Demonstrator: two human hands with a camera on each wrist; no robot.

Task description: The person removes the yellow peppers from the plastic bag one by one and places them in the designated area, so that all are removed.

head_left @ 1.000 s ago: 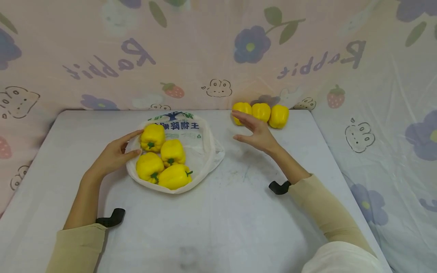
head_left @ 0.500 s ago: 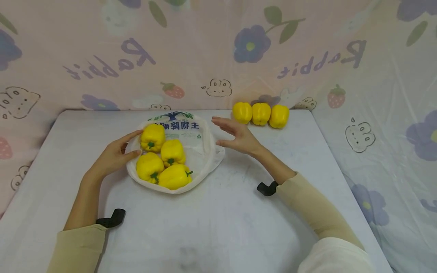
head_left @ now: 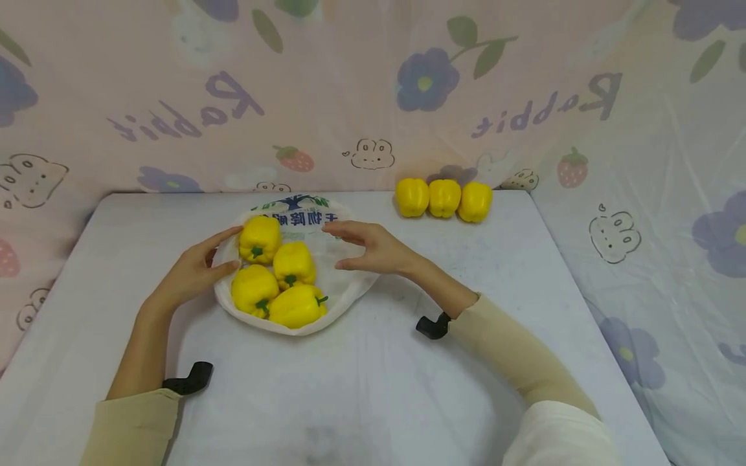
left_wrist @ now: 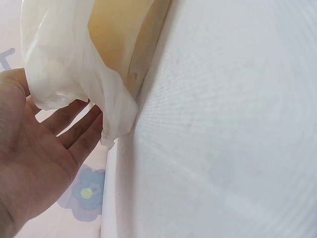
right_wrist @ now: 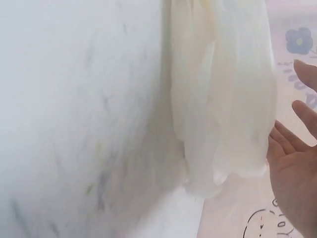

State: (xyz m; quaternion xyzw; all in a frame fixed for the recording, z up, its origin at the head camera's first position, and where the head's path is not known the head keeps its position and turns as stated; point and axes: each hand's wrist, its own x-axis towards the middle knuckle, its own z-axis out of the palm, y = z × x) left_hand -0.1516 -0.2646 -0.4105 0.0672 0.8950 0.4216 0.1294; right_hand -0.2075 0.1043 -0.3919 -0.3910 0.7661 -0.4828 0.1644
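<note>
A white plastic bag (head_left: 344, 278) with dark blue print stands on the table, its mouth rolled open. Inside, on its left side, several yellow bell peppers (head_left: 294, 264) with green stems lie together. My left hand (head_left: 195, 268) is at the bag's left rim, index finger and thumb spread apart; in the left wrist view the fingers (left_wrist: 81, 130) lie against the outside of the bag. Over the bag's right rim hovers my right hand (head_left: 375, 249), fingers extended and holding nothing. The right wrist view shows that hand beside the bag (right_wrist: 228, 99).
Three more yellow bell peppers (head_left: 444, 198) sit in a row at the table's back edge, right of the bag. A patterned cloth (head_left: 326, 84) hangs behind the white table (head_left: 373, 388). Black wrist mounts (head_left: 432, 327) stick out from both wrists.
My right hand has moved left, from in front of the three back peppers to over the bag's right side. The left hand and the peppers have stayed in place.
</note>
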